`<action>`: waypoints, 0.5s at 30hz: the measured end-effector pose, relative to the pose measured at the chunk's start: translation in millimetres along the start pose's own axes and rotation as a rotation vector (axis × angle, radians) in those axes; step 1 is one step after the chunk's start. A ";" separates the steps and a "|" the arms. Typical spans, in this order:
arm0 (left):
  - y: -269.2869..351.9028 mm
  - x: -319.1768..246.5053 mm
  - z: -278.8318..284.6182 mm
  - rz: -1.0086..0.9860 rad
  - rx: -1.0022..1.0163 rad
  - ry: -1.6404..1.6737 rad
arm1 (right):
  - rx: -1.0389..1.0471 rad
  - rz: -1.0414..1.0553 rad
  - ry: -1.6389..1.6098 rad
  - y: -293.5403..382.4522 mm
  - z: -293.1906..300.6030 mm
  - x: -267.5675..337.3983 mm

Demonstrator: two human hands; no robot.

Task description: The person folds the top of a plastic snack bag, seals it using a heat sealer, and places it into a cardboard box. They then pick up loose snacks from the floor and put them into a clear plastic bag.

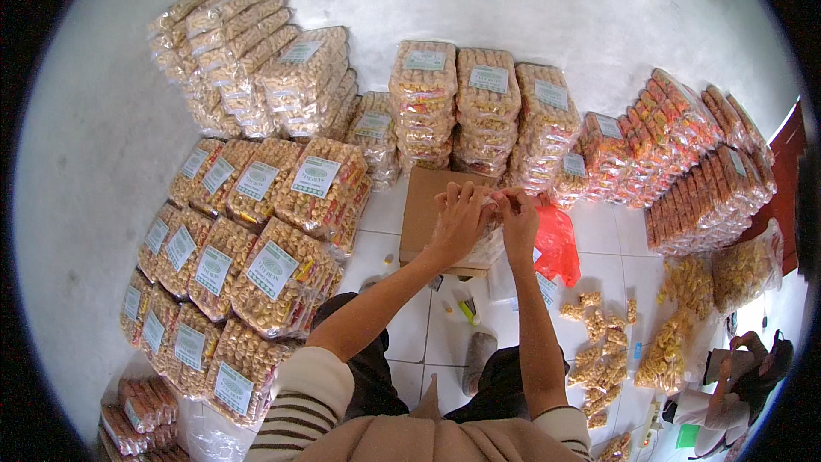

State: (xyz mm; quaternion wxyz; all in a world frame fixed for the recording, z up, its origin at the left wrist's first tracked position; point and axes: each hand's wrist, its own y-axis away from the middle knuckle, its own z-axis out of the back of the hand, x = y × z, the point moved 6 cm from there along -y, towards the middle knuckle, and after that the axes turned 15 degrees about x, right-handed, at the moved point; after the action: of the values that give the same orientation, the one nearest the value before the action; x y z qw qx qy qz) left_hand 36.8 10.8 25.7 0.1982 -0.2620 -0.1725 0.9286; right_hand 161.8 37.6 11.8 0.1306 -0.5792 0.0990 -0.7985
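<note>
A cardboard box (417,212) stands on the floor before me. Over it, both my hands are on a clear plastic bag (489,240), whose contents are mostly hidden. My left hand (460,215) lies across the bag, its thumb and fingertips at the gathered top edge. With bent fingers, my right hand (518,213) pinches that same edge close to my left thumb. A red plastic bag (557,247) lies crumpled right of the box. On the tiles nearer my feet is a green stapler-like tool (469,312).
Stacked snack packs (263,269) with labels fill the left side. More stacks (487,102) line the wall. Small snack packets (596,359) lie scattered on the right, beside large bags of yellow snacks (667,350). Another person (731,391) sits at the far right.
</note>
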 end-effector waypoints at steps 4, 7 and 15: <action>-0.6 1.3 -1.6 -0.003 -0.009 0.027 | 0.029 0.018 -0.084 -0.7 -0.9 -1.6; -2.1 9.7 -3.3 -0.030 -0.040 0.108 | 0.061 -0.034 -0.128 -0.1 -2.4 9.4; -15.3 13.1 16.0 0.112 0.082 0.316 | -0.131 0.323 0.622 31.7 15.3 53.8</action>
State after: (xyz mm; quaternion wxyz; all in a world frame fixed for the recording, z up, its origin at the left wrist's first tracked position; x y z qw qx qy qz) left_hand 21.8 26.5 39.6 0.1810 -0.4058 -0.0862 0.8917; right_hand 163.4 -9.9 55.1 0.1815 -0.2923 0.2753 -0.8977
